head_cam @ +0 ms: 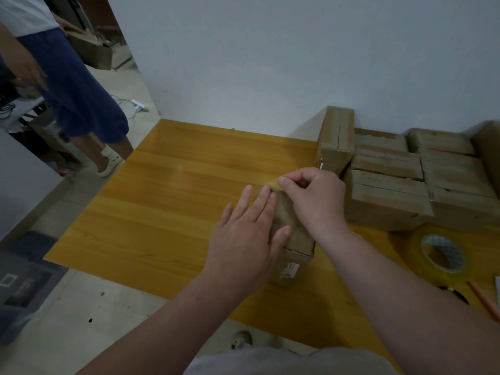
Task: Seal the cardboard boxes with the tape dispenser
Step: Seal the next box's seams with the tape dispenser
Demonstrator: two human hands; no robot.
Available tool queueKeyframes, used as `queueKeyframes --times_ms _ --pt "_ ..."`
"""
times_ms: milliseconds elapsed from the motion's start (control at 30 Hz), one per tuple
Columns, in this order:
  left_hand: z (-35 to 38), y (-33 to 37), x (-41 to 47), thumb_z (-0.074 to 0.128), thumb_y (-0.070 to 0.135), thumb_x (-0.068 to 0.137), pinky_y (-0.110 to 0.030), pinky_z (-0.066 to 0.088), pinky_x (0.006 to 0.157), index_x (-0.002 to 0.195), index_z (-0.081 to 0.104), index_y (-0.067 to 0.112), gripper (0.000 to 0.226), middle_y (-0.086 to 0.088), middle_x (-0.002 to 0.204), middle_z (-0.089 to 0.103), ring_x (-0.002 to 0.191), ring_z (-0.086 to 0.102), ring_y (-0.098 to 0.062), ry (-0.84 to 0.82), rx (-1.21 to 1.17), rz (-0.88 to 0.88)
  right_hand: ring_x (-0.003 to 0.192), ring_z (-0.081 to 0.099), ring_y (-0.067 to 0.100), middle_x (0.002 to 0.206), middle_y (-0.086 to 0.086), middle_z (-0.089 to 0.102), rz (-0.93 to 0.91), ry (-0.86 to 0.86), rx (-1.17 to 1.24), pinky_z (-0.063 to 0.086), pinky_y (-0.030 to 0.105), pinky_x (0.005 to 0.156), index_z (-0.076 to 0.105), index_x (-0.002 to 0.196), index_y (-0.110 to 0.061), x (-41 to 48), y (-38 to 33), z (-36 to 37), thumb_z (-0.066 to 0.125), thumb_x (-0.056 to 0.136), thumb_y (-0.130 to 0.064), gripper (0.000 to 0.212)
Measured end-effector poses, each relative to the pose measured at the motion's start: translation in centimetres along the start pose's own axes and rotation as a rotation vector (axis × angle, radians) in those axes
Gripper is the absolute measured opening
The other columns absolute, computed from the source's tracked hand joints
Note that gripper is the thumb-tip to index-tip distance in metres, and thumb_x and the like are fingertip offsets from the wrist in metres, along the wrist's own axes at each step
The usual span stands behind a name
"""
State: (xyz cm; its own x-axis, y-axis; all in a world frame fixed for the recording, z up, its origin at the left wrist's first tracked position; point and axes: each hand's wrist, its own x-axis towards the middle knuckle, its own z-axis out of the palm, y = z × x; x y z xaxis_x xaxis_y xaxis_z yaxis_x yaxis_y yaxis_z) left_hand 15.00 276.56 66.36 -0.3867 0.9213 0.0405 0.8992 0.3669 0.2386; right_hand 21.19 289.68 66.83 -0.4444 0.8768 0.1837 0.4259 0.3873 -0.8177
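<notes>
A small box lies on the counter. The left hand presses it with straight fingers; the right hand pinches tape at its far end. A tape roll lies near, right.

Two hands in view: left hand and right hand. One cardboard box under them, one upright box against the wall, and at least six more in the pile of boxes beside it, seams too blurred for a firm count. One further carried box at far left. One strip of tape. One clear tape roll. One orange stick. One table. One other person, with seemingly two pale shoes. One power strip on the floor. One dark crate at lower left.
</notes>
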Motion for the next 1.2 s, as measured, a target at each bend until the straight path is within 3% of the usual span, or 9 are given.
queueKeyframes --times_ms 67,167,233,400,600,767,900,1000,1200 --pt "0.1 -0.5 0.3 -0.002 0.061 0.086 -0.033 0.004 0.116 0.152 0.02 0.024 0.079 0.008 0.158 0.016 0.141 -0.007 -0.008 0.041 -0.026 0.04 0.07 0.057 -0.004 0.07 -0.02 0.061 0.03 0.02 0.018 0.04 0.008 0.064 0.074 0.079 -0.023 0.0 0.0 0.1 0.069 0.086 -0.024 0.008" --pt "0.9 -1.4 0.7 0.027 0.05 0.094 -0.042 0.024 0.109 0.133 0.056 0.013 0.061 -0.002 0.138 0.054 0.136 0.037 -0.02 0.217 0.004 0.136 0.073 0.059 -0.001 0.075 -0.014 0.066 0.117 0.015 0.093 0.042 0.013 0.066 0.073 0.079 -0.022 0.3 0.1 0.1 0.069 0.086 -0.024 0.008" --pt "1.6 -2.0 1.0 0.035 0.046 0.094 -0.046 0.03 0.104 0.124 0.063 0.01 0.054 -0.006 0.129 0.061 0.127 0.051 -0.026 0.281 0.024 0.187 0.076 0.06 0.003 0.079 -0.01 0.068 0.201 -0.051 0.187 0.044 0.019 0.066 0.072 0.079 -0.021 0.5 0.1 -0.3 0.071 0.085 -0.024 0.007" --pt "2.0 -2.9 1.5 0.037 0.04 0.095 -0.054 0.025 0.105 0.124 0.062 0.007 0.05 -0.009 0.13 0.061 0.125 0.053 -0.029 0.332 0.005 0.261 0.079 0.061 0.006 0.087 -0.006 0.069 0.389 -0.382 0.39 0.046 0.014 0.057 0.073 0.094 -0.017 1.0 -0.2 -2.6 0.074 0.083 -0.028 0.016" --pt "2.4 -3.6 1.9 0.031 0.04 0.102 -0.039 0.03 0.112 0.114 0.068 0.006 0.052 -0.009 0.121 0.066 0.118 0.058 -0.022 0.428 -0.055 0.424 0.11 0.06 0.013 0.109 -0.012 0.071 0.363 -0.595 0.45 0.045 0.038 0.096 0.072 0.108 -0.026 1.6 1.5 -4.5 0.042 0.072 -0.075 0.068" --pt "2.7 -3.9 1.9 0.039 0.036 0.101 -0.032 0.036 0.109 0.113 0.069 0.006 0.044 -0.009 0.12 0.066 0.118 0.055 -0.017 0.433 -0.201 0.459 0.137 0.034 0.009 0.147 -0.017 0.042 0.21 -0.809 0.305 0.023 0.044 0.117 0.052 0.129 -0.05 0.7 3.2 -4.7 0.01 0.077 -0.087 0.077" --pt "2.2 -4.0 2.0 0.04 0.036 0.101 -0.025 0.03 0.113 0.115 0.068 0.004 0.045 -0.01 0.12 0.065 0.119 0.052 -0.015 0.379 -0.278 0.443 0.134 0.036 0.0 0.145 -0.024 0.033 0.007 -0.955 0.17 0.035 0.024 0.107 0.027 0.142 -0.054 0.9 3.0 -5.1 0.039 0.053 -0.098 0.099" --pt "2.2 -4.0 2.1 0.042 0.034 0.1 -0.025 0.03 0.113 0.115 0.068 0.003 0.043 -0.011 0.12 0.064 0.118 0.052 -0.015 0.357 -0.296 0.447 0.132 0.037 -0.002 0.147 -0.025 0.029 -0.057 -1.054 0.051 0.037 0.021 0.107 0.014 0.148 -0.051 1.7 2.9 -5.2 0.072 0.043 -0.083 0.124" --pt "2.6 -4.1 2.3 0.045 0.035 0.099 -0.028 0.035 0.11 0.109 0.069 0.0 0.043 -0.013 0.113 0.065 0.117 0.053 -0.016 0.394 -0.343 0.467 0.136 0.004 -0.011 0.156 -0.022 0.003 -0.32 -1.036 -0.318 0.005 0.013 0.112 -0.004 0.152 -0.036 2.8 2.1 -4.8 0.085 0.058 -0.05 0.13"
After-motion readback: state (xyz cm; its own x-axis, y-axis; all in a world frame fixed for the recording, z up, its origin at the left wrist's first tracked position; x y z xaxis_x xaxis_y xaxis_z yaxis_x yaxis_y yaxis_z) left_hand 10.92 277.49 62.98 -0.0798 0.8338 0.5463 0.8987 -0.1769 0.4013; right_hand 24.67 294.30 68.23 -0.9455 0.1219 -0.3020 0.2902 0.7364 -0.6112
